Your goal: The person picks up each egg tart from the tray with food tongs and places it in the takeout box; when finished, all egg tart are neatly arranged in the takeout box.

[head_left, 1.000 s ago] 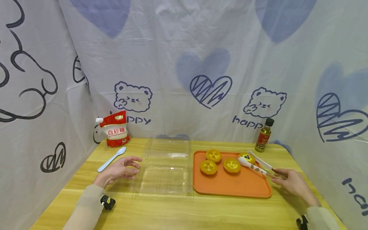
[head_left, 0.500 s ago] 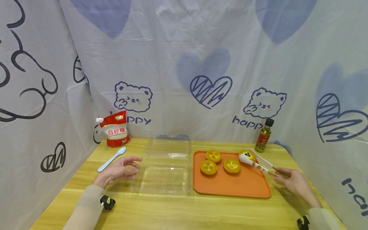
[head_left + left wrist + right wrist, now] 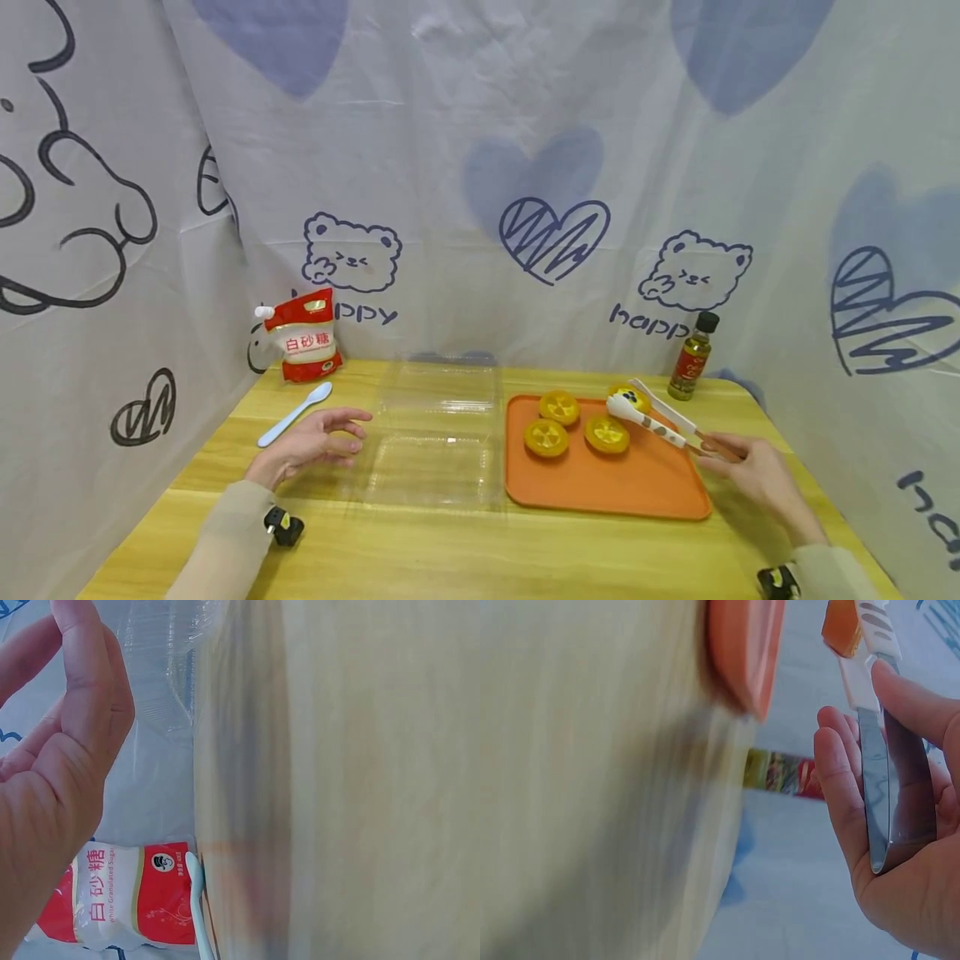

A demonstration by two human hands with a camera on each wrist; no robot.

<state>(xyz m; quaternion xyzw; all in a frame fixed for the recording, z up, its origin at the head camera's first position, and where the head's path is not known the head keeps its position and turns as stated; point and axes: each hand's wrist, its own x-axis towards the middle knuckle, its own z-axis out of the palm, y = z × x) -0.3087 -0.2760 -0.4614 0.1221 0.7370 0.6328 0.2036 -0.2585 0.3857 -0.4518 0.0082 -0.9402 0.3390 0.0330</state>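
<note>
The right hand [image 3: 759, 473] grips tongs [image 3: 663, 430] clasping a dark-dotted tart [image 3: 627, 392] over the orange tray [image 3: 600, 483]; the left hand [image 3: 315, 442] hovers, fingers relaxed.

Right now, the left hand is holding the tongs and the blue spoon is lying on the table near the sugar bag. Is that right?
Not quite: the right hand is holding the tongs, as the head view shows. The left hand holds nothing. The blue spoon is lying on the table near the sugar bag.
</note>
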